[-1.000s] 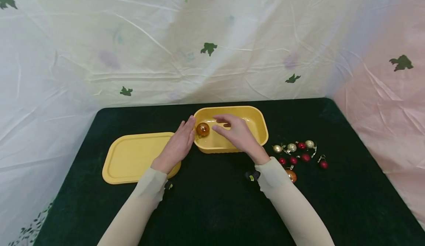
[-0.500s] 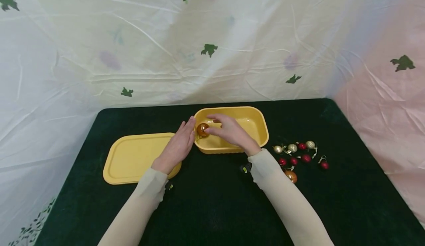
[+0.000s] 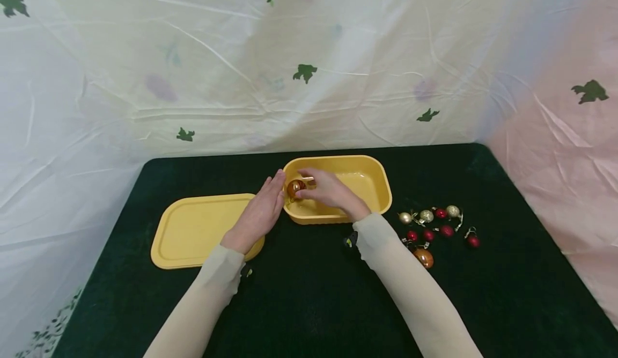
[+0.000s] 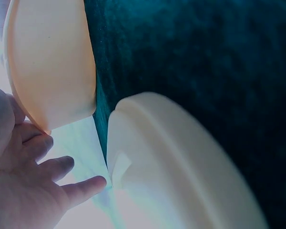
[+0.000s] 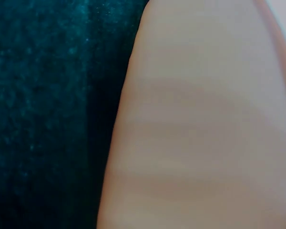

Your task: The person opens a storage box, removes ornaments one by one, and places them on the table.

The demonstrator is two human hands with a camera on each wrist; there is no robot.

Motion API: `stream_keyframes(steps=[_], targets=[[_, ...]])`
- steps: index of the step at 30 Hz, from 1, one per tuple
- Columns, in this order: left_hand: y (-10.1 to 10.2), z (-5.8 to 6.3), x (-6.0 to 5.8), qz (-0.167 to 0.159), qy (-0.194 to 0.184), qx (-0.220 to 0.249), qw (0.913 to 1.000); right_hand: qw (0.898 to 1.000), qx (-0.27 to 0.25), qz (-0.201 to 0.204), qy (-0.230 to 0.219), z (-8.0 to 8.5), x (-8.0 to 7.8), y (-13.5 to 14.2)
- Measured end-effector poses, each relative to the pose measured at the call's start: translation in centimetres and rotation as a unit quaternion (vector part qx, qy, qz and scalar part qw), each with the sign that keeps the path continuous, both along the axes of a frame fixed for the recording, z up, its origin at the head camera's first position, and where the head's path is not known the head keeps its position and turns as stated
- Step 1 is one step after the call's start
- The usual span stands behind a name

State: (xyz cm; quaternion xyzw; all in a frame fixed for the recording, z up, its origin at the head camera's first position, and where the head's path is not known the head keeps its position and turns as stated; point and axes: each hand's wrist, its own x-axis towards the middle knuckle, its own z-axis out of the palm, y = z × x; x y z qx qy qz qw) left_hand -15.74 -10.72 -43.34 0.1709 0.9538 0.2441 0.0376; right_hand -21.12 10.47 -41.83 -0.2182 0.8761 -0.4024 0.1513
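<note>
A yellow box (image 3: 367, 199) stands near the table's back edge. At its left end lies an orange ball ornament (image 3: 295, 189). My left hand (image 3: 256, 216) touches the box's left end with its fingers extended; in the left wrist view, its fingertips meet the box rim (image 4: 48, 130). Inside the box, my right hand (image 3: 330, 190) is curved just right of the ball, thumb and fingers apart. Its thumb overlaps the ball's right edge; whether it touches the ball is unclear. The right wrist view has only the box's outer wall (image 5: 195, 143), with that hand out of sight.
A yellow lid (image 3: 198, 229) lies left of the box, partly under the left forearm. To the right, several small ornaments (image 3: 440, 213) in red and gold are gathered, with another orange ball ornament (image 3: 424, 257) by the right sleeve. Dark green cloth (image 3: 309, 293) covers the table.
My right hand has moved left within the box, up to the orange ball ornament. The left hand stays at the box's left end, and the ball lies where it was.
</note>
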Motion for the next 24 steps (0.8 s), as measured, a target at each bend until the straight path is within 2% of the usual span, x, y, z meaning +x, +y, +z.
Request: stream_keyframes(steps=[8, 18, 24], targets=[[0.05, 0.15, 0.22, 0.001, -0.002, -0.006, 1.0000, 1.000, 0.017, 0.005, -0.008, -0.29, -0.24, -0.38], [0.08, 0.14, 0.24, -0.001, 0.004, -0.007, 1.0000, 0.999, 0.028, 0.018, 0.010, -0.39, -0.41, -0.54], [0.14, 0.23, 0.42, 0.000, 0.002, -0.006, 1.0000, 1.000, 0.025, 0.007, 0.012, -0.22, -0.13, -0.33]])
